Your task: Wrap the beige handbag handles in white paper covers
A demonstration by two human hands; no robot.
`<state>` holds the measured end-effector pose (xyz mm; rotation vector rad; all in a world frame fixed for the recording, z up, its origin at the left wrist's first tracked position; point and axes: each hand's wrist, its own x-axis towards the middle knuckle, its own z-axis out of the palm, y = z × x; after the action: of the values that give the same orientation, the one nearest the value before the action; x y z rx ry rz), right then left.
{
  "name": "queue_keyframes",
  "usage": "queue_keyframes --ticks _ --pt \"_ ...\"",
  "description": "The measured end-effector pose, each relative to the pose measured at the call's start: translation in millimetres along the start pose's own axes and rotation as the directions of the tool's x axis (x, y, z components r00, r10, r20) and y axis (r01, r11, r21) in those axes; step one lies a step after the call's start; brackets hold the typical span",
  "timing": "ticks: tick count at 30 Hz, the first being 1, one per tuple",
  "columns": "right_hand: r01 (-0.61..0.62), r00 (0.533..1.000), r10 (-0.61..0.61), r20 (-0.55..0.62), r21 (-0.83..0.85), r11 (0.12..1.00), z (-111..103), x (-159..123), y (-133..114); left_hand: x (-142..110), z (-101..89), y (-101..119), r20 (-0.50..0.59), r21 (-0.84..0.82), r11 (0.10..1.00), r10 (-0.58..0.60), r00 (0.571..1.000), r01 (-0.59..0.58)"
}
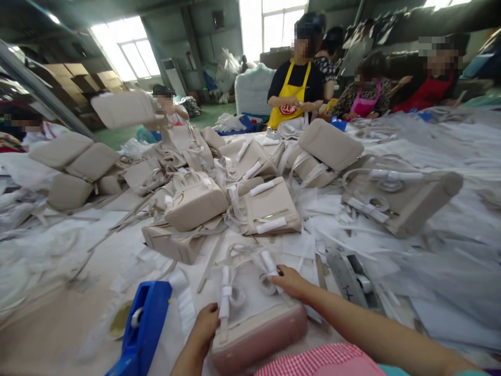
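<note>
A beige handbag (pixel 260 329) lies right in front of me, its base towards my body. White wrapping covers parts of its two straps, and pale rings hang beside them. At the bag's left edge, my left hand (pixel 205 321) grips its side by the wrapped strap, fingers curled and partly hidden. My right hand (pixel 293 282) closes on the right strap near its white wrapping (pixel 269 262). A blue tape dispenser (pixel 146 313) stands left of my left hand. To the right of my right arm is a grey tape dispenser (pixel 354 282).
Several more beige handbags (pixel 274 206) are heaped across the table, one lying apart at the right (pixel 407 201). White paper sheets and plastic (pixel 450 282) cover the right side. Across the table stands a person in a yellow apron (pixel 291 91), with other people around.
</note>
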<state>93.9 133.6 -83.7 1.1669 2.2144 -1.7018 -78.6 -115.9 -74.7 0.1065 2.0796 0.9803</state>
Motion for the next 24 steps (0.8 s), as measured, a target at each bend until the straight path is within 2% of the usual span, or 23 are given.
queue_keyframes --ticks 3,5,7,9,11,12,13,14,15,16,17,18,19,21,23,24 --pt "0.049 0.996 -0.062 0.059 0.202 0.978 -10 -9 -1 -17 10.9 19 0.076 -0.073 0.997 0.037 0.996 -0.031" --pt "0.04 0.991 -0.086 0.107 0.369 0.928 -15 -17 -1 -33 11.8 34 0.13 -0.15 0.986 0.086 0.988 -0.067" --pt "0.029 0.979 -0.121 0.163 0.476 0.879 -17 -26 0 -49 3.0 53 0.182 -0.244 0.963 0.16 0.97 -0.113" --pt "0.062 0.966 -0.17 0.193 0.466 0.883 -14 -33 -2 -66 -14.7 80 0.192 -0.277 0.946 0.225 0.955 -0.167" --pt "0.12 0.962 -0.201 0.187 0.375 0.919 -9 -39 -6 -83 -34.0 111 0.119 -0.141 0.957 0.272 0.955 -0.255" --pt "0.133 0.967 -0.196 0.164 0.333 0.934 -7 -42 -9 -92 -40.8 127 0.047 0.016 0.947 0.32 0.946 -0.321" --pt "0.132 0.973 -0.183 0.139 0.316 0.94 -5 -45 -12 -101 -43.6 140 -0.022 0.232 0.9 0.383 0.923 -0.368" --pt "0.122 0.977 -0.172 0.123 0.336 0.934 -4 -48 -15 -108 -41.3 152 -0.075 0.454 0.806 0.459 0.885 -0.379" --pt "0.104 0.978 -0.165 0.127 0.39 0.915 -3 -52 -18 -115 -33.4 161 -0.103 0.639 0.685 0.525 0.845 -0.348" --pt "0.076 0.975 -0.164 0.152 0.464 0.883 -2 -55 -20 -120 -19.8 166 -0.108 0.76 0.577 0.567 0.817 -0.299" --pt "0.038 0.965 -0.172 0.198 0.542 0.84 -2 -58 -22 -124 -1.6 168 -0.093 0.82 0.505 0.585 0.806 -0.271" --pt "-0.008 0.951 -0.182 0.251 0.608 0.794 -3 -61 -22 -128 19.8 168 -0.073 0.839 0.475 0.582 0.81 -0.265" --pt "-0.051 0.935 -0.193 0.296 0.653 0.755 -3 -64 -21 -130 42.2 165 -0.015 0.832 0.46 0.578 0.816 -0.31" --pt "-0.106 0.926 -0.179 0.332 0.686 0.72 -5 -66 -13 -133 80.7 155 0.157 0.78 0.43 0.568 0.807 -0.455" --pt "-0.127 0.945 -0.124 0.303 0.69 0.712 -9 -66 2 -131 98.1 142 0.278 0.704 0.405 0.599 0.751 -0.584" --pt "-0.136 0.954 -0.097 0.285 0.696 0.705 -11 -65 11 -127 96.7 135 0.286 0.669 0.4 0.64 0.713 -0.627"
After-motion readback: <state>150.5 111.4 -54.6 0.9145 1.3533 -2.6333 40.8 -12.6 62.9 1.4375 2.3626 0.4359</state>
